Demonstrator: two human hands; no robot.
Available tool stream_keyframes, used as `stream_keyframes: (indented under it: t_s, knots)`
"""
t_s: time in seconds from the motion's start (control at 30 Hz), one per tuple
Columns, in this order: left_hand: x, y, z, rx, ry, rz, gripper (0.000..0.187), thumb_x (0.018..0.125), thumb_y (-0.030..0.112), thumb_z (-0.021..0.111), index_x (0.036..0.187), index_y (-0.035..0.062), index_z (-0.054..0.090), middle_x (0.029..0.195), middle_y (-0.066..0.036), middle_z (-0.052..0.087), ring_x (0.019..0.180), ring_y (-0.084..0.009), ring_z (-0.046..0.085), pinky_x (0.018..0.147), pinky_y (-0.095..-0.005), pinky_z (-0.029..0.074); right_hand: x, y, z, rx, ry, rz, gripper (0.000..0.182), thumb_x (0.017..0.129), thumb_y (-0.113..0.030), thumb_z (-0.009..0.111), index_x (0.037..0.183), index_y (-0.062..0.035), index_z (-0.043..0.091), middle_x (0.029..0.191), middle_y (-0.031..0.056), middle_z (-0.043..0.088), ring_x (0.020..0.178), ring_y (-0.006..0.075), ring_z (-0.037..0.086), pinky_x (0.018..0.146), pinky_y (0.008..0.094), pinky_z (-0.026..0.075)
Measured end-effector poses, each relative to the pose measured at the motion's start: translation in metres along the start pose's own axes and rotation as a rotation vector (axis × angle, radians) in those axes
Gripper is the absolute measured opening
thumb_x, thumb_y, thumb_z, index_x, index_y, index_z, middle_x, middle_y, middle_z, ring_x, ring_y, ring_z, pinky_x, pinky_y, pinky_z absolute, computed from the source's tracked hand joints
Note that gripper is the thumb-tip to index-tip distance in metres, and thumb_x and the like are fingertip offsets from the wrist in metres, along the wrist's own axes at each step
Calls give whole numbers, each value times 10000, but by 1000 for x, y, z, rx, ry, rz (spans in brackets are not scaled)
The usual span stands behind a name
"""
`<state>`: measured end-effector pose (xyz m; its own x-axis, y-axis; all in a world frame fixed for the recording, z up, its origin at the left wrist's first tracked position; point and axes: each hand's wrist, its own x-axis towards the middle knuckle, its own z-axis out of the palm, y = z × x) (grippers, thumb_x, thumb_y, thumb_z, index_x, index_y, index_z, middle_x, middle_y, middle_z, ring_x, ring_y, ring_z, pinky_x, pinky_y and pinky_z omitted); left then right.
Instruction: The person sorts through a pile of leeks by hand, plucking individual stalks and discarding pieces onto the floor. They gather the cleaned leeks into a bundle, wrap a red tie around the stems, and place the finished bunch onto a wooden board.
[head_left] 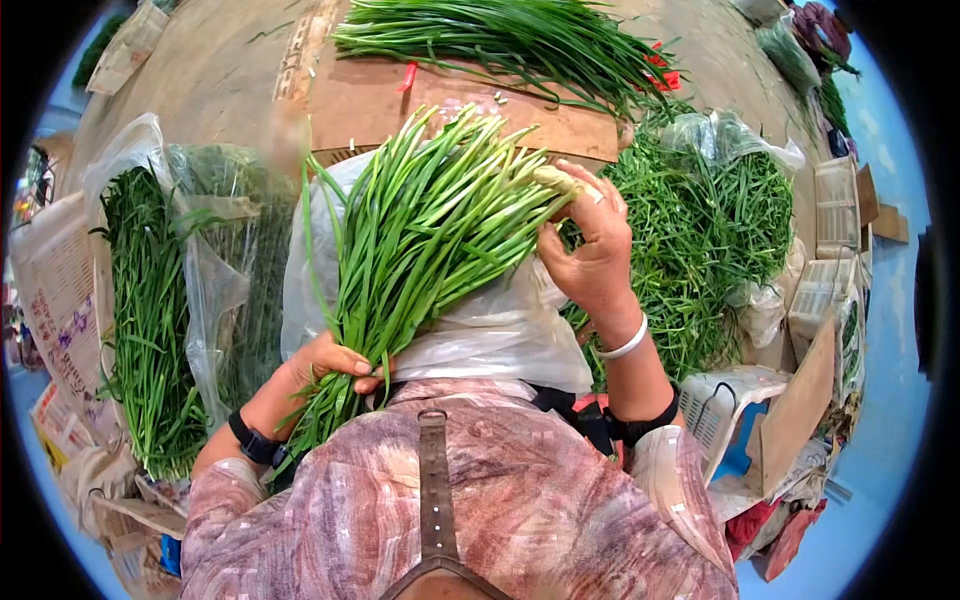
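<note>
A large bunch of garlic chives (pixel 430 220) lies slanting over a white plastic sheet (pixel 490 345) on the person's lap. My left hand (pixel 338 362) is closed around the leafy lower part of the bunch. At the pale stem ends on the upper right, my right hand (pixel 592 235) is bent with its fingers curled in; a yellowish piece shows at the fingertips, and what they pinch is too small to make out. A ring and a white bangle (pixel 627 340) are on the right hand and wrist.
Another chive pile (pixel 500 35) rests on a cardboard sheet (pixel 360 95) ahead. Loose green leaves (pixel 700 230) fill a plastic-lined container on the right. Bagged chives (pixel 150 310) stand on the left. White crates (pixel 835 205) and a cardboard flap (pixel 797 410) are at the right.
</note>
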<state>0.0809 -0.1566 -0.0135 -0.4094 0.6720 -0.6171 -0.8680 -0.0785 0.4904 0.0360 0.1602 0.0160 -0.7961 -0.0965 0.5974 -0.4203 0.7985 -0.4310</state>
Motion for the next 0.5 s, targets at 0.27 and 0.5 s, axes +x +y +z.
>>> stream_keyframes:
  t_s: [0.27,0.5]
  knots:
    - [6,-15,-31,-85,-190,-40,398,721,82,642,1054,-75,490,722,-129,552,465,-120,426,451,-268,300,-39,101,-31,-361,-117,374,84,746,-95,594,810,-47,568,762,119,595,659,288,600,586,374,482]
    - [7,-10,-24,-154,-152,-92,252,676,54,625,862,-100,554,671,-148,551,472,-134,446,443,-268,324,-16,100,-19,249,-327,639,388,785,-265,647,985,66,615,883,182,657,770,215,633,687,314,497]
